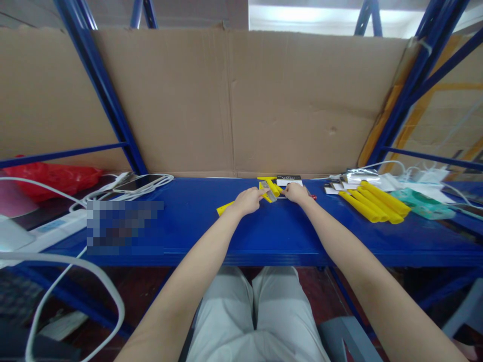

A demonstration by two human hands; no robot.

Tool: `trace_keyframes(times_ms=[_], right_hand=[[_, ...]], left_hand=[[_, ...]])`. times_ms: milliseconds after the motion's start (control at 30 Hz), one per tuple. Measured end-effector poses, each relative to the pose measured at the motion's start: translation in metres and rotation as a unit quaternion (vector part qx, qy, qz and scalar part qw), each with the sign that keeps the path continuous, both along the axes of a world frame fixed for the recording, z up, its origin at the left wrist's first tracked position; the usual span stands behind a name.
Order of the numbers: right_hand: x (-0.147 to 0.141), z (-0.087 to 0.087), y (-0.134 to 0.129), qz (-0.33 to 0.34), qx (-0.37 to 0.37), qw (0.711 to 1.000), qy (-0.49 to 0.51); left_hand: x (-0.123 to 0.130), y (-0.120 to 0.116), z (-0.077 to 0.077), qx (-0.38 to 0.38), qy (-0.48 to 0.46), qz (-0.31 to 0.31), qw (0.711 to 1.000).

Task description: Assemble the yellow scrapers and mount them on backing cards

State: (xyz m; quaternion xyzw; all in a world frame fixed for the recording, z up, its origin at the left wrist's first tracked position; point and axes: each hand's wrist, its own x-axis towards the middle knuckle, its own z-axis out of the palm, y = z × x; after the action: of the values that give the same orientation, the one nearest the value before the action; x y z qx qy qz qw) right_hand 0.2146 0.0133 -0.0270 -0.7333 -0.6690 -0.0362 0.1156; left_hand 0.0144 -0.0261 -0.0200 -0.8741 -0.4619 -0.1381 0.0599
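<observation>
Near the back of the blue table, my left hand (248, 200) is closed on a yellow scraper (263, 186) with a flat greyish blade (269, 193). Its index finger stretches along the blade, while the other fingers curl in. My right hand (296, 193) is closed at the scraper's right side, its fingertips touching the yellow part; the rest of its grip is hidden. A yellow handle-like piece (224, 208) lies left of my left hand, partly covered by it. Behind my right hand is a black-and-white packet (289, 179). A small red item (313, 197) shows beside the right wrist.
Several yellow tubular handles (375, 202) lie on the right, beside a green plastic wrapper (424, 203) and white packets (358, 177). On the left are a phone (139, 183), white cables (160, 181) and a red bag (56, 173). A cardboard sheet (234, 100) stands behind the table (264, 236).
</observation>
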Motion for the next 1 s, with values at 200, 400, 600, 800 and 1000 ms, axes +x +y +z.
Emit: trace_keyframes(times_ms=[200,400,600,800,1000], right_hand=[[-0.001,0.000,0.000,0.012,0.014,1.000,-0.014],[0.000,0.003,-0.003,-0.019,0.025,0.999,0.029],[0.008,0.005,-0.005,-0.017,0.156,0.980,0.125],[0.016,0.014,-0.005,-0.037,0.300,0.907,0.295],[0.013,0.019,-0.006,-0.073,0.274,0.800,0.529]], left_hand=[[0.001,-0.001,0.001,-0.010,-0.004,0.005,1.000],[-0.001,0.003,-0.001,-0.017,-0.011,-0.010,1.000],[-0.001,0.005,-0.001,-0.025,-0.022,-0.014,0.999],[-0.001,0.002,0.000,-0.029,-0.033,-0.011,0.999],[-0.001,0.003,-0.001,-0.030,-0.046,-0.016,0.998]])
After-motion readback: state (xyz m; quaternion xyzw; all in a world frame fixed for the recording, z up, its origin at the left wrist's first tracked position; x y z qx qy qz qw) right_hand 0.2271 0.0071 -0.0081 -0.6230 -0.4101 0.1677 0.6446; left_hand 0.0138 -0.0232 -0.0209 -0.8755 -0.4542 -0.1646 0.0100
